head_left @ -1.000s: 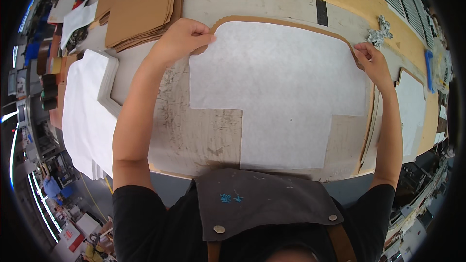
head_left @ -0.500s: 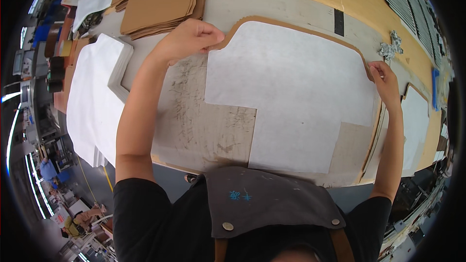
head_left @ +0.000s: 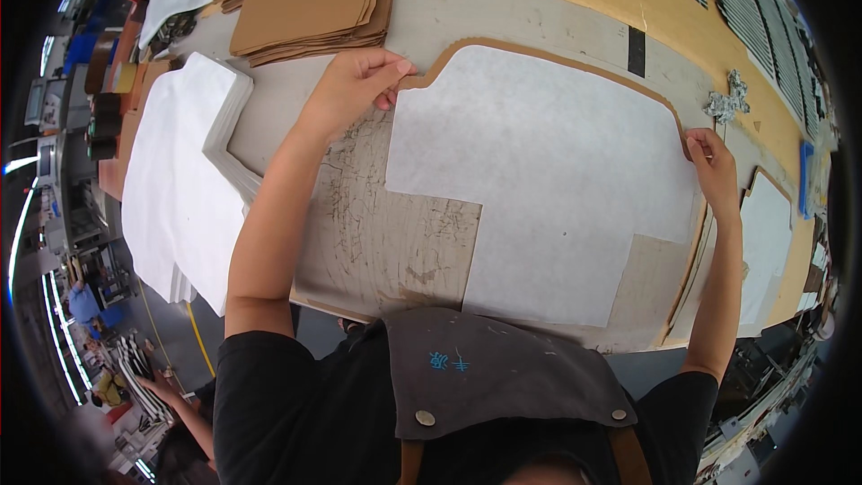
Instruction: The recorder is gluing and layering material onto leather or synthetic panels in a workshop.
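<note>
A large white sheet [head_left: 539, 144], cut with a stepped outline, lies in front of me. It covers a brown panel [head_left: 539, 56], which shows only as a narrow border along the far edge and upper corners. At the panel's far left corner, my left hand [head_left: 357, 88] pinches the brown border between thumb and fingers. My right hand [head_left: 712, 164] has its fingers closed on the border at the right side. The near part of the sheet rests on the worn grey table [head_left: 386, 242].
Stacked brown panels [head_left: 305, 0] lie at the far left. Nearer on the left is a pile of white sheets [head_left: 175, 171]. Crumpled foil [head_left: 729, 99] sits at the far right, above another white piece [head_left: 763, 233] with a brown edge. A co-worker's arm [head_left: 184, 409] shows at lower left.
The view has shifted slightly. Both hands remain at the panel's edges, with the left hand's thumb now lying over the border. A co-worker's arm has come into view at lower left.
</note>
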The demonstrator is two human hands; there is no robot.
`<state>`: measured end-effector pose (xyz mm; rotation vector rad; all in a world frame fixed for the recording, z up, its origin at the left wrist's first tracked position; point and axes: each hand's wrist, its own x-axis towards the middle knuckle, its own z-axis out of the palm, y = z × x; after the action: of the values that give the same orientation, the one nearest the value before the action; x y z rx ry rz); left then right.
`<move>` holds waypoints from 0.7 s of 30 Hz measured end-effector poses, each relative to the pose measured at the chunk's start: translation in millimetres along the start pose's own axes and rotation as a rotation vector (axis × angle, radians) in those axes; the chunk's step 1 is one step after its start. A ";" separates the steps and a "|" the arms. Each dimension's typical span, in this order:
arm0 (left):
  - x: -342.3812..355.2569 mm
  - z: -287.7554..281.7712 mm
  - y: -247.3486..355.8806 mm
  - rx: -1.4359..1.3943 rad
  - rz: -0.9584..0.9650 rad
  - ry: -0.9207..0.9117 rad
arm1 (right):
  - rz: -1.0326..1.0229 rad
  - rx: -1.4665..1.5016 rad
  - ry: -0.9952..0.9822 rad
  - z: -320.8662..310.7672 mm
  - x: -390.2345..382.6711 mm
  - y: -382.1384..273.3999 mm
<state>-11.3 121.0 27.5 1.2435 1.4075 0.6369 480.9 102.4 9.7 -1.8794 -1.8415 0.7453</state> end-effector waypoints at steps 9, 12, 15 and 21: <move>-5.4 2.5 3.3 0.089 -0.020 0.007 | 0.007 0.023 -0.013 1.5 -1.3 -4.3; -6.8 3.8 3.9 0.091 -0.013 0.017 | 0.024 0.040 -0.019 -0.5 -1.5 -3.0; -6.4 3.2 2.3 0.057 0.003 -0.002 | -0.037 -0.101 0.055 -0.8 -6.4 -10.6; -10.2 -5.7 -0.9 -0.085 -0.059 -0.009 | -0.401 -0.080 0.142 37.5 -6.3 -97.7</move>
<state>-18.5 112.9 31.9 1.1328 1.3912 0.6431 381.2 97.9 42.2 -1.4905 -2.0865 0.3965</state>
